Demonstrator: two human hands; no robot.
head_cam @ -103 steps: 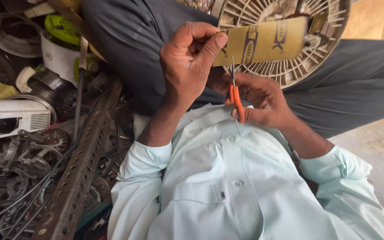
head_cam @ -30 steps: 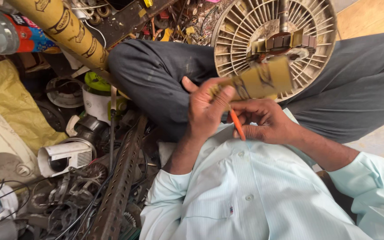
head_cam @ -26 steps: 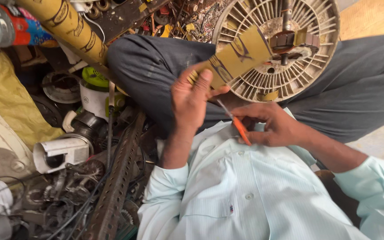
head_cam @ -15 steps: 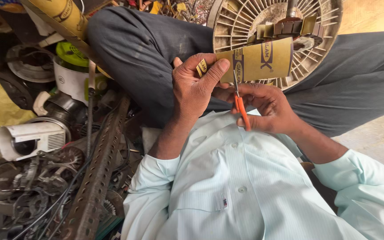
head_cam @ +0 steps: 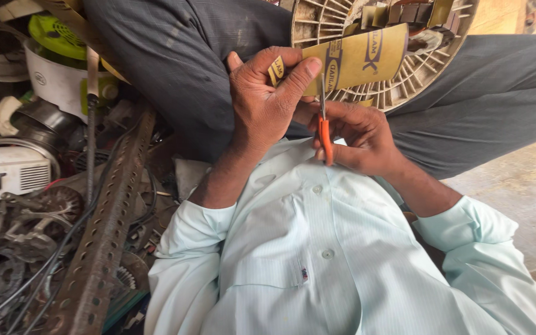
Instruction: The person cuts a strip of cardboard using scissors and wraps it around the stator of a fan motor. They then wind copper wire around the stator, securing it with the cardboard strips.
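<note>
Gripping orange-handled scissors (head_cam: 324, 127), right hand (head_cam: 358, 139) seemingly cuts yellow sheet (head_cam: 358, 59).

Only real printed thing here is the yellow-tan sheet (head_cam: 358, 59) up top in the middle — a flat strip with dark blue-black lettering and logo marks running along it, pinched at its left end by the left hand (head_cam: 262, 102). It sits in front of a round cream slotted disc (head_cam: 404, 80). There's also a tiny label (head_cam: 304, 273) sewn at the pocket edge of the pale green shirt (head_cam: 317, 260) — small square, blue with a bit of red. A faint round mark shows on the white tub (head_cam: 54, 77) at far left, too small to make out.
</note>
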